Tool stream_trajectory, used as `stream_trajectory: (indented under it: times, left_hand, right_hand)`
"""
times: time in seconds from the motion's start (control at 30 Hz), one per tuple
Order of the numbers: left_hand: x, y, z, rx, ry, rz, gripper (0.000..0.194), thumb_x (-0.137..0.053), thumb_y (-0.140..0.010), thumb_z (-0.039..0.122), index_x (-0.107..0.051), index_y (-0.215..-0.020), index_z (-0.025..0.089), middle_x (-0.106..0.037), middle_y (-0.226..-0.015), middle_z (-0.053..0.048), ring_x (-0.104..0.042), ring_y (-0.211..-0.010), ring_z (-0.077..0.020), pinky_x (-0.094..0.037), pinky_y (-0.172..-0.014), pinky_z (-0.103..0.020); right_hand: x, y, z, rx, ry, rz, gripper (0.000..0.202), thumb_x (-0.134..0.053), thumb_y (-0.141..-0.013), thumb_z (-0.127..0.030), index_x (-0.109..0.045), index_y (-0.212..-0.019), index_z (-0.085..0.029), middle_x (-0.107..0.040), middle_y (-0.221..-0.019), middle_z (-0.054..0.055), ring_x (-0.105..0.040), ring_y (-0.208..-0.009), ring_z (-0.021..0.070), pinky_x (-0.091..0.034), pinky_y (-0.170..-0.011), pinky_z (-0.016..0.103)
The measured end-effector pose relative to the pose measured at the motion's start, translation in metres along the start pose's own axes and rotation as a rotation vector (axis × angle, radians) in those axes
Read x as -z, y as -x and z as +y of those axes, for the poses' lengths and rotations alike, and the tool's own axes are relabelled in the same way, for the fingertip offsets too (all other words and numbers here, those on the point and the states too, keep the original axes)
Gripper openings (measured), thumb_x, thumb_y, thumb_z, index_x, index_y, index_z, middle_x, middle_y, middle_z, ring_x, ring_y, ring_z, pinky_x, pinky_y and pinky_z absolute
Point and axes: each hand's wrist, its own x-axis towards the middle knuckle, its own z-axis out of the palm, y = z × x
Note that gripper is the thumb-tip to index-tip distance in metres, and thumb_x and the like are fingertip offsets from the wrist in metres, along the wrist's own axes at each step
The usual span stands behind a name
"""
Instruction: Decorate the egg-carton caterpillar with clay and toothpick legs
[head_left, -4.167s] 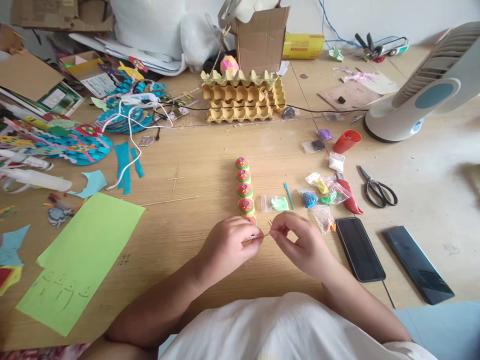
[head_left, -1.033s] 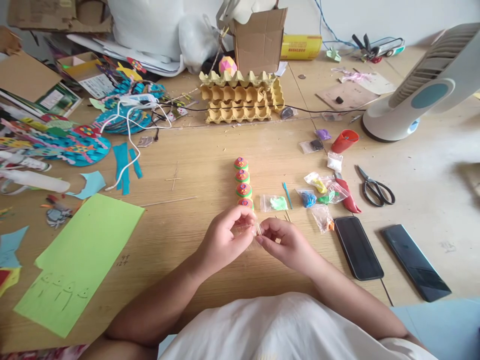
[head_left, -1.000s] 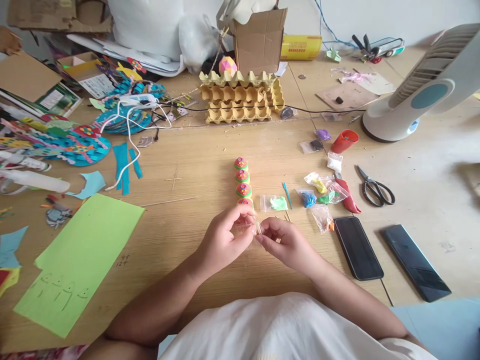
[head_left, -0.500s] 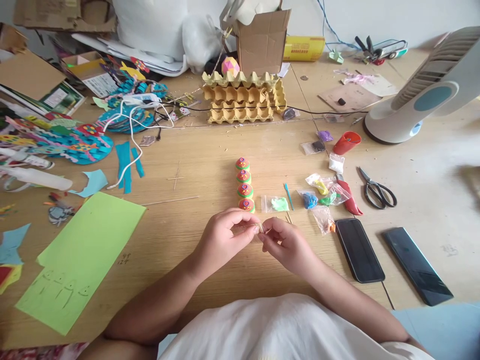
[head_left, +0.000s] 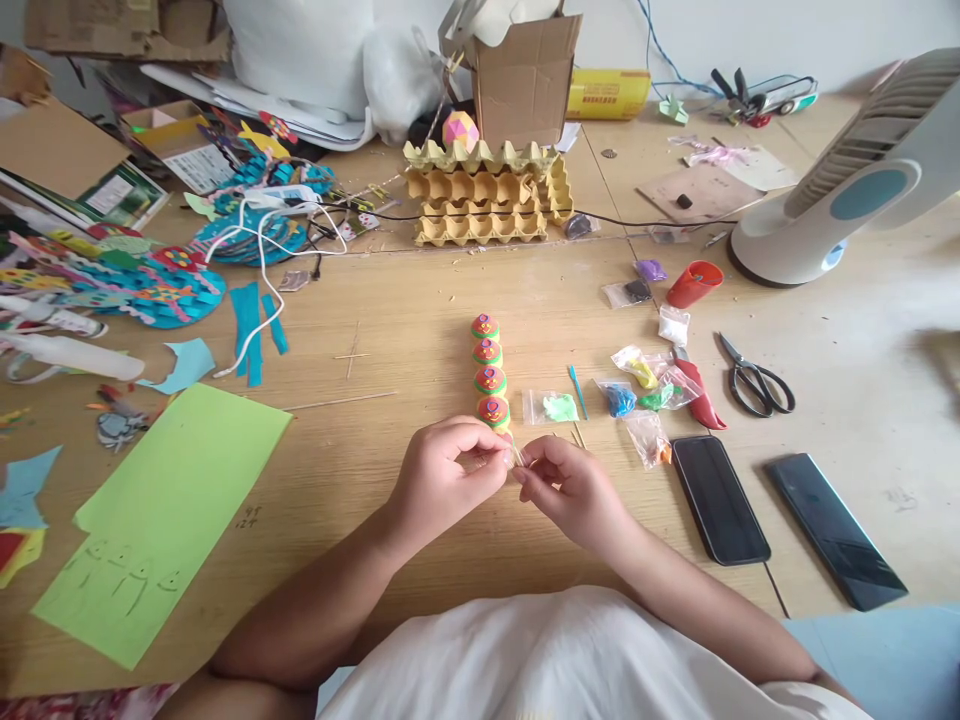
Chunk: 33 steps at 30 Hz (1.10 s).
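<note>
My left hand (head_left: pixel 450 475) and my right hand (head_left: pixel 574 500) meet just above the table's near side, fingertips pinched around thin pale wooden sticks (head_left: pixel 516 455). The fingers partly cover these sticks, so their full length is hidden. Right behind my hands stands a row of egg-carton cups painted red, green and yellow, like a caterpillar (head_left: pixel 490 380); its near end is partly hidden by my left fingers. Beyond my right hand lie short loose sticks (head_left: pixel 578 436), a bag of light green clay (head_left: pixel 559 407) and a blue modelling tool (head_left: pixel 577 391).
To the right are bags of coloured clay (head_left: pixel 621 400), scissors (head_left: pixel 757 385), two phones (head_left: pixel 720 500), a red cup (head_left: pixel 694 285) and a white fan (head_left: pixel 832 200). Egg cartons (head_left: pixel 480 225) stand at the back. Green paper (head_left: pixel 172 510) and blue paper crafts (head_left: pixel 165 295) lie left.
My left fingertips have shifted slightly left and the sticks between the fingers show at a slightly different slant. My right hand stays nearly in place.
</note>
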Motion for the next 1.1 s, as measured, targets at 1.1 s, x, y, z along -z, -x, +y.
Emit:
stream_trajectory:
  times: [1.1]
  left_hand:
    - [0.007,-0.002,0.001,0.016,0.073,-0.137,0.011,-0.067,-0.089,0.015,-0.074,-0.082,0.019,-0.075,-0.085,-0.004,-0.071,-0.080,-0.0147,-0.058,-0.071,-0.023]
  right_hand:
    - [0.005,-0.004,0.001,-0.118,-0.085,-0.064,0.034,-0.065,-0.093,-0.052,-0.064,-0.082,-0.020,-0.060,-0.066,-0.001,-0.062,-0.058,0.0123,-0.050,-0.055,0.023]
